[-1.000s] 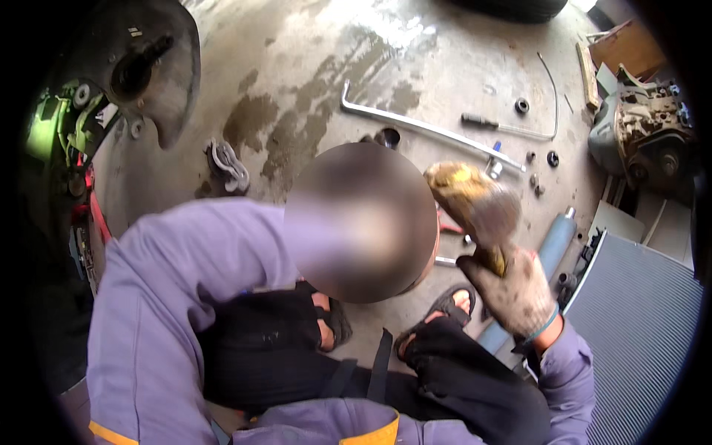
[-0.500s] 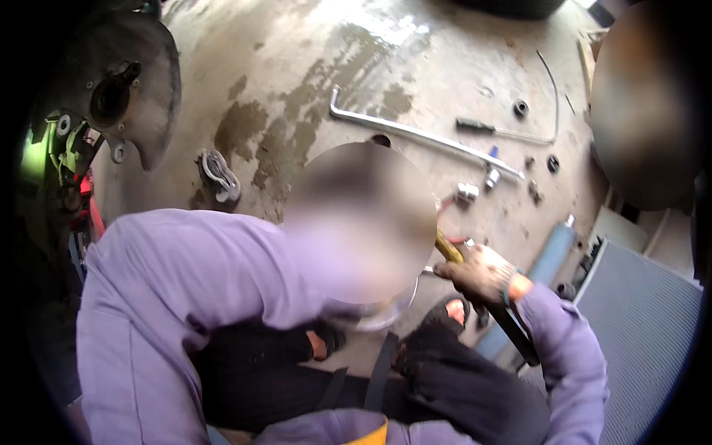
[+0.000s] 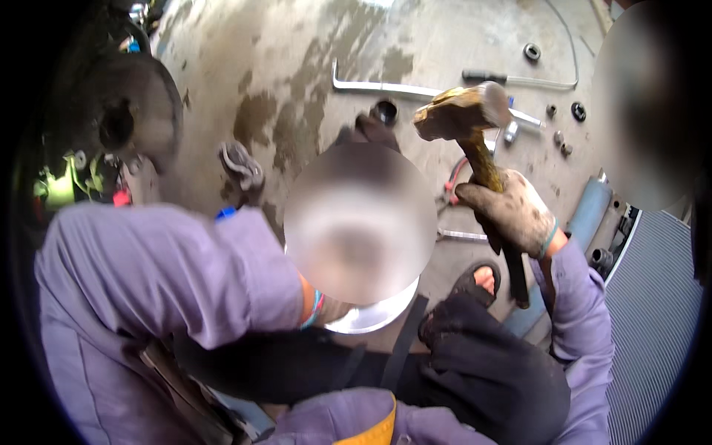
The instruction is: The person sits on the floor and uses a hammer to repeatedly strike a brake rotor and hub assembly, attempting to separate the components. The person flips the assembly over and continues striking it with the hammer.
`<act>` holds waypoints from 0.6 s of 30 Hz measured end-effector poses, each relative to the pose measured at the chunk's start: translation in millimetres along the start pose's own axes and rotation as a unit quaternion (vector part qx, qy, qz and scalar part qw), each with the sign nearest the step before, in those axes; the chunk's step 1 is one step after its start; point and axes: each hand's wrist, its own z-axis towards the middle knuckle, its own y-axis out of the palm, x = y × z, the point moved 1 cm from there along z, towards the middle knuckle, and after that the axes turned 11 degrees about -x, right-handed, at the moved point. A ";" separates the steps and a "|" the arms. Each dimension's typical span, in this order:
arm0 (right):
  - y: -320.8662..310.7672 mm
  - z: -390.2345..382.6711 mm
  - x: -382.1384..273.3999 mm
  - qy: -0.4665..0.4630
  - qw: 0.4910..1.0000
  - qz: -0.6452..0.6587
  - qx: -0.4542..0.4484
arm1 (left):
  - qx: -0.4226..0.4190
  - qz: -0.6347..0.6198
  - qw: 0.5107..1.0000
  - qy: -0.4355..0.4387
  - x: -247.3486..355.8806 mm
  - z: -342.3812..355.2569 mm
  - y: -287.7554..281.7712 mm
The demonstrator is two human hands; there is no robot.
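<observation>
My right hand, in a stained white glove, is closed round the handle of a hammer. The hammer is raised, its blocky worn head up and its yellowish neck above the glove. My left hand reaches inward at the centre, beside the rim of a shiny silver round part. A blurred disc hides its fingers and most of that part. Beyond the blur, a dark part shows, with a dark hollow cylinder at its far end.
A bent metal bar lies on the floor ahead, partly behind the hammer. Several small sockets lie to the right. A grey-blue cylinder and a finned radiator are at far right. A metal bracket and a brake disc are at left.
My right hand has lifted the hammer up and forward, bringing its head out into sight. My left forearm has shifted left, and its wrist now shows.
</observation>
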 end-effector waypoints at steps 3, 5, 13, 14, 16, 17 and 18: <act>21.3 21.0 42.1 -0.019 0.990 -0.141 0.006 | 0.005 0.040 0.999 0.036 4.5 3.1 -5.7; 29.9 36.7 50.8 0.055 0.983 -0.130 -0.114 | -0.011 0.050 0.997 0.050 14.5 -11.8 -7.4; -1.2 -21.8 40.2 -0.002 0.978 0.208 0.028 | -0.015 0.092 0.988 0.124 19.0 -16.4 12.1; 0.5 -28.6 48.4 -0.010 0.978 0.205 0.047 | -0.013 0.104 0.986 0.132 19.6 -15.7 12.8; 6.3 -40.7 60.6 -0.024 0.976 0.198 0.086 | -0.010 0.137 0.980 0.141 7.9 -13.1 13.3; 9.6 -50.5 66.3 -0.013 0.977 0.189 0.098 | -0.004 0.164 0.976 0.142 0.2 -9.6 22.7; 12.7 -53.6 79.5 0.002 0.987 0.082 0.141 | -0.002 0.206 0.969 0.137 -12.2 -6.5 34.9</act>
